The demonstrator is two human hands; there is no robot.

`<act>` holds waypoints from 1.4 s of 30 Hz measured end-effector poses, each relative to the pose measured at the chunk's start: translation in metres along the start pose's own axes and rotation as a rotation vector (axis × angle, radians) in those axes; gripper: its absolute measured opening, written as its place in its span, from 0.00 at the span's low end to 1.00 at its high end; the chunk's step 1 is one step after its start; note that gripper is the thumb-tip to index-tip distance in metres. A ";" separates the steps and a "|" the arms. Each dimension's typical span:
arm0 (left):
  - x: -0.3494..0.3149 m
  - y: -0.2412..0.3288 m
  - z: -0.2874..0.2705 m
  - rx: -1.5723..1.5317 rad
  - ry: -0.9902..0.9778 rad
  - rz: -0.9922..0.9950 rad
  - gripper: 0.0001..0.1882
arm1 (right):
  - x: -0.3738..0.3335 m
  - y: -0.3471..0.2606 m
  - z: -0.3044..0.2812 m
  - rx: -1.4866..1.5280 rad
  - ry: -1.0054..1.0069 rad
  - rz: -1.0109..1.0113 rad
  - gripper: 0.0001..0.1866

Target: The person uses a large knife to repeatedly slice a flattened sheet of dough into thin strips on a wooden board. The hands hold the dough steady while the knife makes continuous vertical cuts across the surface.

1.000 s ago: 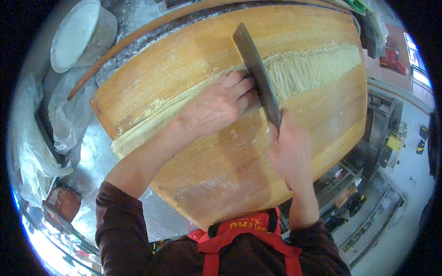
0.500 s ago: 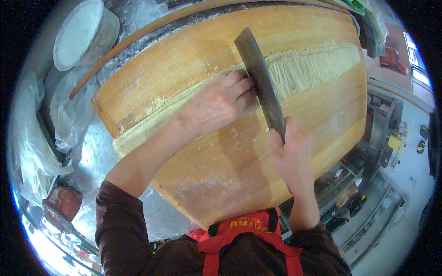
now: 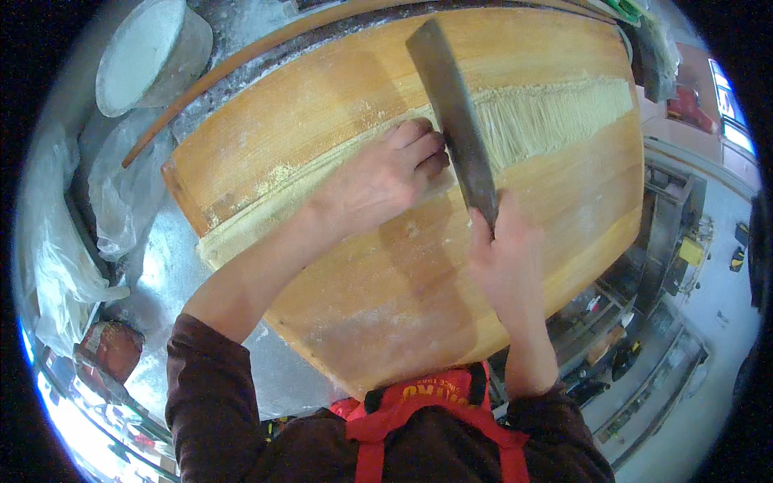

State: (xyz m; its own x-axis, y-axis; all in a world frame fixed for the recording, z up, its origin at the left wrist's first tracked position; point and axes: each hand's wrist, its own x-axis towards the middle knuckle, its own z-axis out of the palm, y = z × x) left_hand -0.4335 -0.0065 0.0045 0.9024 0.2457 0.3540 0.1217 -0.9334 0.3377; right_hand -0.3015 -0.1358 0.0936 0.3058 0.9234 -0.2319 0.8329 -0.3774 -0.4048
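A long folded sheet of pale yellow dough [image 3: 262,213] lies across a wooden board [image 3: 378,306], dusted with flour. My left hand [image 3: 390,171] presses on it with curled fingers, knuckles close to the blade. My right hand [image 3: 511,249] is closed round the handle end of a broad, dark-bladed kitchen knife [image 3: 452,105]. The blade stands across the strip, its far end pointing away from me; whether its edge touches the dough cannot be made out. To the right of the blade, a row of thin cut noodles [image 3: 555,117] lies side by side.
A long wooden rolling pin [image 3: 266,55] lies beyond the board's far edge. At the far left are a white flour-dusted tub [image 3: 145,56] and clear plastic bags [image 3: 125,189] on a metal table [image 3: 177,274]. Metal shelving [image 3: 664,213] stands on the right.
The knife and my right hand have shifted slightly away from me, the blade's far end moving up and a little left. My left hand stays almost in place on the dough.
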 end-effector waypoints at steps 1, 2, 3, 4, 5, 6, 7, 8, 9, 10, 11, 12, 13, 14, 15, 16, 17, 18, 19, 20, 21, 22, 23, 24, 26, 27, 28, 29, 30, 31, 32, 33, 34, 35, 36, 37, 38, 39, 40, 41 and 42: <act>-0.001 -0.001 0.000 -0.016 0.017 0.005 0.16 | -0.004 -0.001 -0.002 -0.021 -0.028 0.016 0.08; -0.002 -0.002 0.002 -0.033 0.034 0.009 0.16 | -0.007 0.000 -0.004 -0.042 -0.057 0.031 0.08; -0.003 -0.003 0.002 -0.049 0.051 0.014 0.16 | -0.008 0.000 -0.006 -0.063 -0.085 0.047 0.08; -0.003 -0.003 0.002 -0.053 0.049 0.013 0.16 | -0.008 0.000 -0.006 -0.070 -0.089 0.046 0.09; -0.002 -0.002 0.002 -0.057 0.046 0.012 0.17 | -0.008 0.000 -0.005 -0.078 -0.094 0.045 0.09; -0.002 -0.002 0.001 -0.061 0.044 0.010 0.17 | -0.007 0.000 -0.005 -0.084 -0.099 0.043 0.09; -0.002 -0.002 0.002 -0.051 0.045 0.010 0.17 | -0.001 -0.003 -0.003 -0.100 -0.121 0.076 0.09; -0.001 -0.002 0.003 -0.046 0.047 0.012 0.17 | 0.010 -0.009 0.000 -0.118 -0.143 0.113 0.09; -0.002 -0.002 0.004 -0.040 0.048 0.014 0.17 | 0.019 -0.011 0.002 -0.136 -0.166 0.149 0.10; -0.001 -0.002 0.003 -0.040 0.046 0.017 0.17 | 0.026 -0.009 0.004 -0.119 -0.114 0.114 0.09; 0.000 -0.001 0.002 -0.041 0.044 0.020 0.16 | 0.030 -0.004 0.009 -0.102 -0.063 0.080 0.09; 0.000 -0.001 0.001 -0.042 0.042 0.023 0.16 | 0.031 -0.001 0.012 -0.086 -0.011 0.047 0.09; -0.001 -0.001 0.000 -0.035 0.029 0.020 0.16 | 0.029 0.004 0.014 -0.038 0.005 0.017 0.08; -0.002 -0.002 -0.002 -0.028 0.017 0.017 0.16 | 0.026 0.011 0.014 0.010 0.020 -0.011 0.08; -0.003 -0.002 -0.003 -0.022 0.006 0.014 0.16 | 0.023 0.015 0.013 0.057 0.036 -0.039 0.08; -0.002 -0.002 -0.003 -0.014 0.011 0.010 0.16 | 0.018 0.010 0.010 0.040 0.040 -0.031 0.08; -0.002 -0.002 -0.002 -0.015 0.009 0.003 0.16 | 0.007 0.003 0.005 0.026 0.036 -0.015 0.08; -0.003 -0.001 -0.001 -0.016 0.008 -0.003 0.16 | -0.001 -0.002 0.003 0.011 0.033 0.001 0.08; -0.004 -0.002 -0.001 -0.022 0.020 0.001 0.16 | -0.005 -0.002 0.001 -0.001 0.003 0.010 0.08; -0.005 -0.002 0.001 -0.029 0.032 0.004 0.16 | -0.008 -0.002 -0.001 -0.012 -0.027 0.017 0.08; -0.005 -0.003 0.001 -0.035 0.044 0.007 0.16 | -0.009 -0.002 -0.002 -0.024 -0.058 0.025 0.09; -0.005 -0.003 0.001 -0.051 0.056 0.007 0.16 | -0.010 -0.002 -0.003 -0.041 -0.077 0.046 0.09; -0.004 -0.002 0.000 -0.067 0.068 0.006 0.16 | -0.010 -0.004 -0.005 -0.058 -0.097 0.066 0.09; -0.004 -0.002 0.000 -0.082 0.080 0.005 0.16 | -0.010 -0.005 -0.006 -0.074 -0.117 0.085 0.09; -0.004 -0.002 0.002 -0.066 0.054 0.007 0.16 | -0.001 -0.007 -0.003 -0.164 -0.115 0.067 0.09; -0.005 -0.002 0.003 -0.058 0.042 0.009 0.16 | 0.005 -0.008 0.000 -0.208 -0.114 0.058 0.09; -0.004 -0.002 0.003 -0.059 0.029 0.005 0.16 | 0.012 -0.009 0.003 -0.196 -0.098 0.067 0.09; -0.004 -0.001 0.001 -0.060 0.017 0.003 0.16 | 0.020 -0.010 0.007 -0.184 -0.082 0.077 0.09; -0.003 -0.001 0.000 -0.061 0.005 0.001 0.16 | 0.026 -0.009 0.009 -0.173 -0.065 0.087 0.09; -0.004 0.000 -0.003 -0.055 -0.033 -0.003 0.17 | 0.028 -0.002 0.011 -0.106 -0.054 0.070 0.09; -0.004 0.000 -0.007 -0.049 -0.071 -0.006 0.18 | 0.029 0.008 0.013 -0.040 -0.042 0.055 0.09; -0.004 0.000 -0.009 -0.044 -0.108 -0.009 0.19 | 0.028 0.013 0.014 0.026 -0.030 0.040 0.09; -0.006 0.000 -0.008 -0.050 -0.087 -0.018 0.19 | 0.024 0.009 0.011 0.029 -0.016 0.014 0.09; -0.008 0.000 -0.005 -0.058 -0.066 -0.026 0.19 | 0.015 0.003 0.005 0.031 -0.002 -0.008 0.09; -0.009 -0.001 -0.003 -0.066 -0.046 -0.033 0.19 | 0.006 -0.001 0.002 0.034 0.011 -0.030 0.09; -0.008 -0.001 -0.002 -0.066 -0.027 -0.020 0.18 | 0.000 -0.002 0.001 0.010 -0.009 -0.021 0.09; -0.007 -0.002 -0.001 -0.065 -0.008 -0.007 0.17 | -0.005 -0.002 0.000 -0.013 -0.029 -0.012 0.09; -0.006 -0.002 -0.001 -0.065 0.011 0.006 0.16 | -0.009 -0.002 -0.001 -0.037 -0.050 -0.003 0.09; -0.006 -0.002 0.000 -0.060 0.023 0.013 0.16 | -0.012 -0.003 -0.003 -0.040 -0.055 0.007 0.10; -0.007 -0.003 0.000 -0.055 0.034 0.019 0.16 | -0.013 -0.005 -0.004 -0.043 -0.060 0.017 0.10; -0.007 -0.003 0.000 -0.050 0.045 0.024 0.16 | -0.014 -0.006 -0.006 -0.046 -0.066 0.026 0.10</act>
State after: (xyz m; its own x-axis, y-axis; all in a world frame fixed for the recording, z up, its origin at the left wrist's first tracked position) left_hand -0.4401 -0.0055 0.0005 0.8851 0.2357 0.4013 0.0781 -0.9253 0.3712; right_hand -0.3081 -0.1457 0.1041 0.2980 0.9061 -0.3003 0.8459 -0.3964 -0.3569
